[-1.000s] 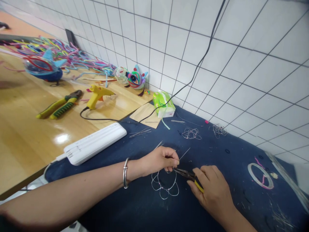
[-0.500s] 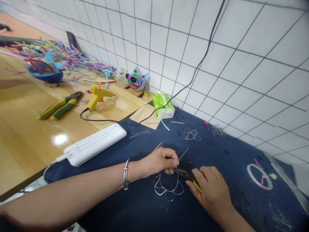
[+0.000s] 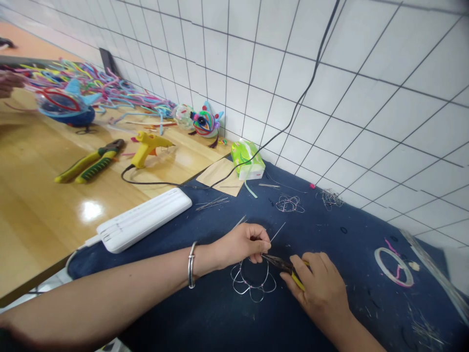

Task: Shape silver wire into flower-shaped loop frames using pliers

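Note:
My left hand [image 3: 246, 243] pinches the upper end of a wire flower shape [image 3: 253, 287], a ring with several looped petals and small pinkish beads. One straight wire end [image 3: 278, 231] sticks out up and right past the fingertips. My right hand [image 3: 321, 281] is closed around the yellow handles of pliers [image 3: 280, 264]. Their dark jaws reach the wire right at my left fingertips; whether they bite on it is too small to tell. The flower shape hangs just below, over the dark blue cloth [image 3: 205, 322].
Beyond my hands lie tangled wire flowers [image 3: 290, 204], loose wires [image 3: 212, 202] and a tissue pack [image 3: 249, 160]. On the left are a white power strip [image 3: 144, 220], a yellow glue gun [image 3: 148, 148] and larger pliers [image 3: 91, 161]. A wire coil [image 3: 394, 268] lies right. Another person's hand [image 3: 10, 84] shows far left.
The wire flower shape has shifted slightly left and up, with its petals turned a little. My hands keep nearly the same places. Another person's hand has come into view at far left.

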A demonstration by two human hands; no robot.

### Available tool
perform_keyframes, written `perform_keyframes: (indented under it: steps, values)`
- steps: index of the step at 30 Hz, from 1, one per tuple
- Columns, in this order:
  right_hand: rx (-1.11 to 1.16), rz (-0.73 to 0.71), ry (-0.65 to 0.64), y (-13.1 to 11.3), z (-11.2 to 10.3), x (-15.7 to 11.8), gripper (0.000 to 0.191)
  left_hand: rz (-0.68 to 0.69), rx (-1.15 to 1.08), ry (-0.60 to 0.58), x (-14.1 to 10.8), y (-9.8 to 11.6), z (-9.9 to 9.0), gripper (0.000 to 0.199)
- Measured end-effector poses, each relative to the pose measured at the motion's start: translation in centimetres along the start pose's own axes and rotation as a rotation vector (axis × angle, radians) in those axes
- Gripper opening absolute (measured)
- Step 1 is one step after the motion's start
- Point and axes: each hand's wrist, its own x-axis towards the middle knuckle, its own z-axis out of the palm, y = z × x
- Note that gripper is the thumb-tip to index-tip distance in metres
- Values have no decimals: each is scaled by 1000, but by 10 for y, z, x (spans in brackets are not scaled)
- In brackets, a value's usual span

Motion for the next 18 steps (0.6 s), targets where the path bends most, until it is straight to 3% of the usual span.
perform_keyframes:
  steps: [7,18]
  values:
    - [169,70,-55,-1,7,0,24,11,-22,6,-1,-1,2,21]
    - [-10,-8,-9,-1,-2,2,25,-22,-1,20,-1,0,3,22]
